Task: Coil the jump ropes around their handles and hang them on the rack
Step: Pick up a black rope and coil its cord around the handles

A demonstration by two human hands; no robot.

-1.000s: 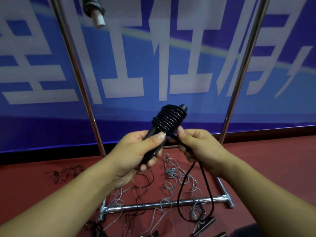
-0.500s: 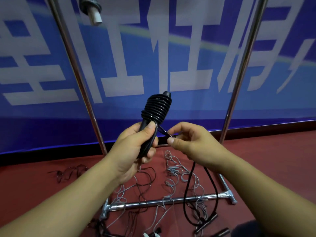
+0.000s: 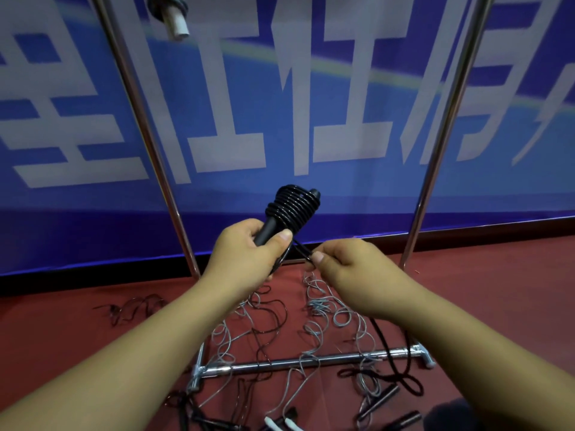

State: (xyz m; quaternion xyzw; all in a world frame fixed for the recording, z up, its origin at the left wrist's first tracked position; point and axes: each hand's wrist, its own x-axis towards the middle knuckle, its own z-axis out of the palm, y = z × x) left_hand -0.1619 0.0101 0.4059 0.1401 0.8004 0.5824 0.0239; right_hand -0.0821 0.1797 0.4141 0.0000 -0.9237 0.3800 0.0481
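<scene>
1. While the right hand (image 3: pixel 348 275) fingers (image 3: pixel 319 257) pinch the black rope (image 3: pixel 389 346) just beside the coil (image 3: pixel 294 209), a slackened pinch would likely loosen the wraps.
2. Left hand (image 3: pixel 245 259) grips the handle (image 3: pixel 269 230), thumb pressing the rope; slip risks unwinding.
3. Trailing rope hangs to the floor (image 3: pixel 497 290) among loose ropes (image 3: pixel 314 309) near the rack (image 3: pixel 311 362) base; snagging seems possible.

I see a black handle (image 3: pixel 270 229) tilted up to the right, its upper half wrapped in a fat black rope coil (image 3: pixel 292 208). The loose rope (image 3: pixel 384 343) trails to the floor by the rack (image 3: pixel 298 362) base bar. Grey ropes (image 3: pixel 317 309) and other black ropes (image 3: pixel 267 321) lie tangled across that bar. One coiled handle (image 3: pixel 172 14) hangs at the top left.
</scene>
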